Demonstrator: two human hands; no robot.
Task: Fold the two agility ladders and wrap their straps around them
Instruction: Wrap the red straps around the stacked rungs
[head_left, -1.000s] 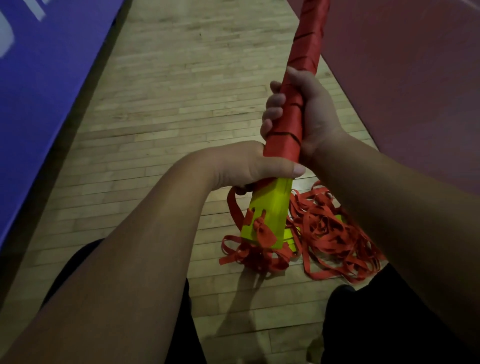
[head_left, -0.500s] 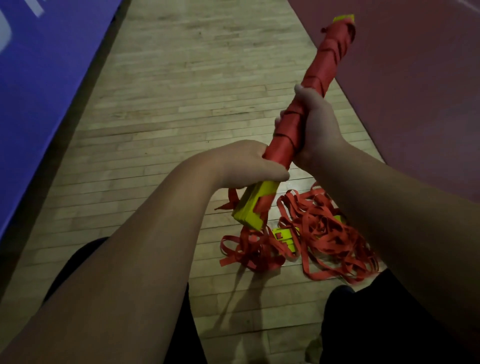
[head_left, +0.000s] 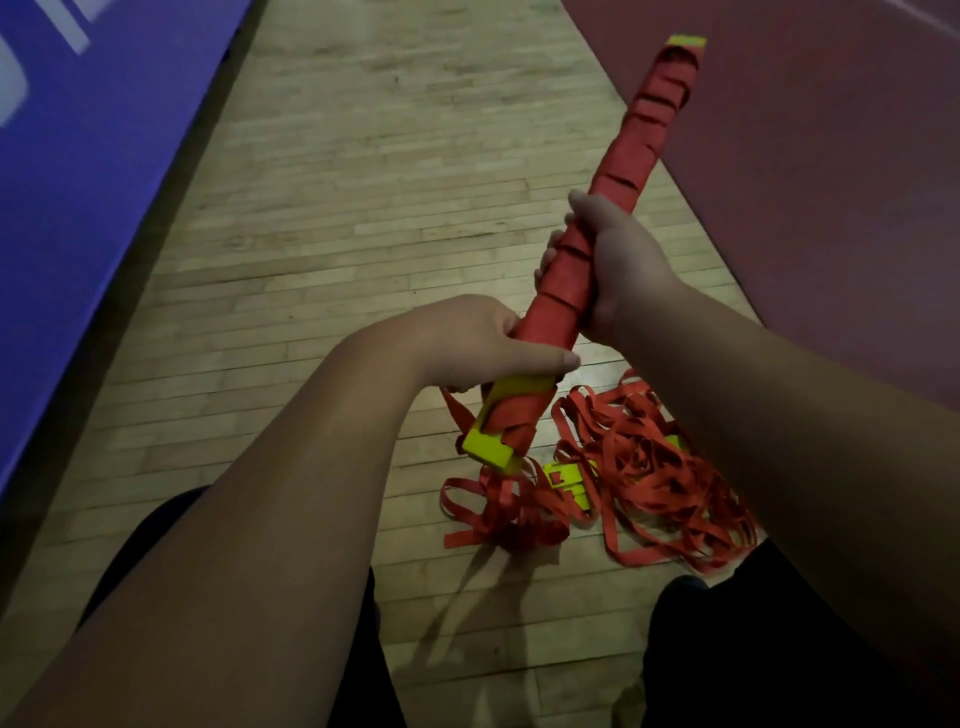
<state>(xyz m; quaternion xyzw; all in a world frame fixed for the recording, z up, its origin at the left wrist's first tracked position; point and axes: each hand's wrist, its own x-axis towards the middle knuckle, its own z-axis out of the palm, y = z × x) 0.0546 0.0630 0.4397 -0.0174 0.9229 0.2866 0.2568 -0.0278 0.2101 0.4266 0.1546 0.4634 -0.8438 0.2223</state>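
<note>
A folded agility ladder (head_left: 631, 156), a long bundle of yellow rungs wound in red strap, slants from lower left to upper right above the floor. My right hand (head_left: 618, 270) grips its middle. My left hand (head_left: 478, 345) grips it lower down, just above the bare yellow end (head_left: 491, 449). A loose red strap tail (head_left: 460, 415) hangs from under my left hand. On the floor below lies the second ladder (head_left: 566, 478), its yellow rungs half buried in a tangled heap of red straps (head_left: 649, 478).
Pale wooden floorboards (head_left: 363, 208) run away ahead. A blue mat (head_left: 88, 171) lies along the left, a dark red mat (head_left: 831, 156) along the right. My dark-clothed knees (head_left: 727, 649) frame the bottom of the view.
The wrapped bundle has tilted from nearly upright to slanting up and right, its lower yellow end lifting off the strap heap. Both hands kept their grip.
</note>
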